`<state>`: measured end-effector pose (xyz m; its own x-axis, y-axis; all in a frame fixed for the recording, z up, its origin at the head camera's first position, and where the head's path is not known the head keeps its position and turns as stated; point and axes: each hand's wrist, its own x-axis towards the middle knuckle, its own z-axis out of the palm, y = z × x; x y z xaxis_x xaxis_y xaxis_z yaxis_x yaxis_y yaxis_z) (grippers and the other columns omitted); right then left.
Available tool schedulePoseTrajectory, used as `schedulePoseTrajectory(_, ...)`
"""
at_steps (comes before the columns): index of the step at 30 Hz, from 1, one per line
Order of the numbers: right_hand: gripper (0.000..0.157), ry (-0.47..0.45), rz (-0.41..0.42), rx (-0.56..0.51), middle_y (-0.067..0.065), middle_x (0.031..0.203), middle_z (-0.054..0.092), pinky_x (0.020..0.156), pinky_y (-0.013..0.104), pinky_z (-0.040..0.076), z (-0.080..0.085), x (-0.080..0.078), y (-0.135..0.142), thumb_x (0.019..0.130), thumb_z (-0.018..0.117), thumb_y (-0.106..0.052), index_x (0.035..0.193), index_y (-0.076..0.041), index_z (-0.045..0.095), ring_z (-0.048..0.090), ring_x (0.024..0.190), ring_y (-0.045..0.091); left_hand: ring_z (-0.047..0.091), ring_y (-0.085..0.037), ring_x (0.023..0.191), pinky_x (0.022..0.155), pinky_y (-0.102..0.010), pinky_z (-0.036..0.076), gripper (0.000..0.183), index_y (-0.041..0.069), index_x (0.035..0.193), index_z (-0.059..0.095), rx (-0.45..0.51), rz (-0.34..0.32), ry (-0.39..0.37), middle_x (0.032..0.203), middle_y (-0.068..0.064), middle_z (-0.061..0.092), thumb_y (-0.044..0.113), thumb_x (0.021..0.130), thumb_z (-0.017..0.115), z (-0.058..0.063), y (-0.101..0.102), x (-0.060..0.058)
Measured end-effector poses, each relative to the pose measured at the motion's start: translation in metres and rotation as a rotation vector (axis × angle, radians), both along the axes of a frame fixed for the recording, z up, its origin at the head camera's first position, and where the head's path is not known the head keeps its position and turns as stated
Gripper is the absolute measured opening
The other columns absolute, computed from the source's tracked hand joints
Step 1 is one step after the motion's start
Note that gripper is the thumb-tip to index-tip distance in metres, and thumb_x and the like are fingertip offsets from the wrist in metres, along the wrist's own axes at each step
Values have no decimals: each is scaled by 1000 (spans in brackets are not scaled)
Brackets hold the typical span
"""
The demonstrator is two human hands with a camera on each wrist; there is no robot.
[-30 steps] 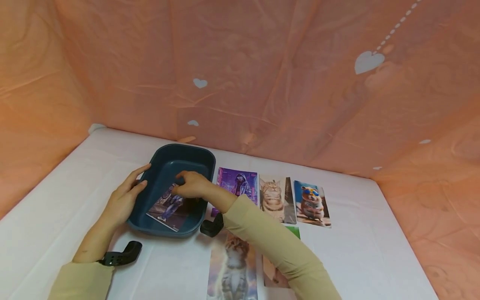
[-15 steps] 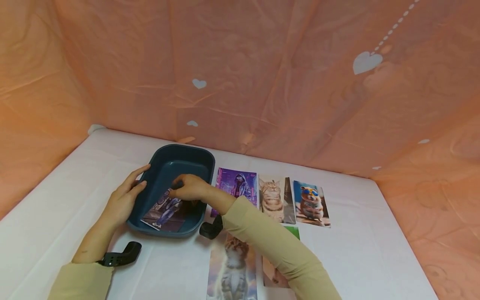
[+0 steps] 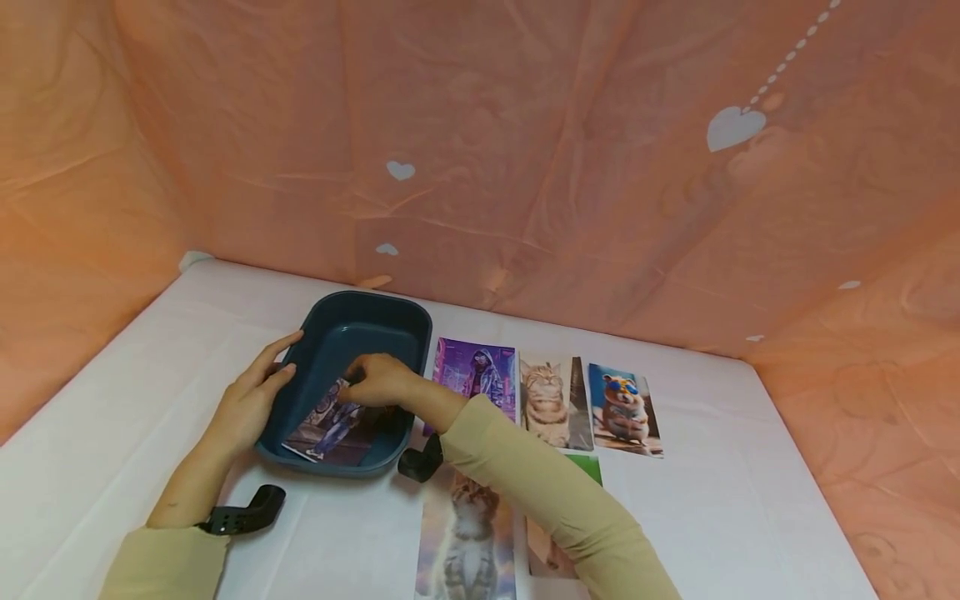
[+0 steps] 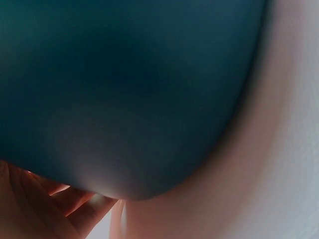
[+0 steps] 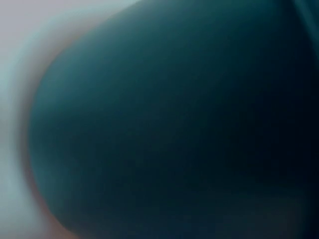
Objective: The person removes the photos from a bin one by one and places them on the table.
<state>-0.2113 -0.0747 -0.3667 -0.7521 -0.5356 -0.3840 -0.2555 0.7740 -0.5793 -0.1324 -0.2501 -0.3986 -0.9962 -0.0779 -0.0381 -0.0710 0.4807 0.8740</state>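
A dark teal tray (image 3: 360,333) with rounded corners stands on the left of the white table. My left hand (image 3: 243,400) rests against its left side, thumb and fingers at the rim. In the left wrist view, the fingers (image 4: 82,209) of that hand lie along the tray's outer wall (image 4: 149,124). Inside the tray, my right hand (image 3: 382,382) pinches the upper end of a photo card (image 3: 337,429) picturing a figure in blue trousers. The card lies aslant, partly hidden by the hand. Only the blurred tray wall (image 5: 139,124) fills most of the right wrist view.
Right of the tray lie a purple hooded-figure card (image 3: 480,371), a ginger cat card (image 3: 546,400) and a card of a hamster in sunglasses (image 3: 624,408). Nearer are a tabby kitten card (image 3: 468,542) and another card (image 3: 547,550) under the right sleeve.
The photo card in the tray has swung slightly left at its lower end. My right hand has shifted a little toward the near side. My left hand has stayed at the rim.
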Motion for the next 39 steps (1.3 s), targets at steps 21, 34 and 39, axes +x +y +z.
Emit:
schedulePoseTrajectory(21,26,25,78,-281,0,111,71,70,16,47,-3,1,9,91,63,-14,115,-20,72,61,91,4,39,-52,124,96,-68,29,52,27,154,20,-1,-8,-14,143,-34,35,39,105,29,-1,1,0)
schedulePoseTrajectory(34,27,70,90,-538,4,99,72,67,15,45,-6,2,20,94,59,-18,118,-14,70,56,77,0,39,-51,123,97,-69,28,51,27,154,20,0,0,-30,141,-34,36,38,105,29,-1,1,0)
schedulePoseTrajectory(39,27,50,61,-660,10,103,70,67,16,44,-6,3,24,95,59,-16,119,-11,69,54,75,2,40,-50,122,97,-69,28,51,27,154,20,-7,2,-22,140,-33,38,39,105,28,-1,1,0)
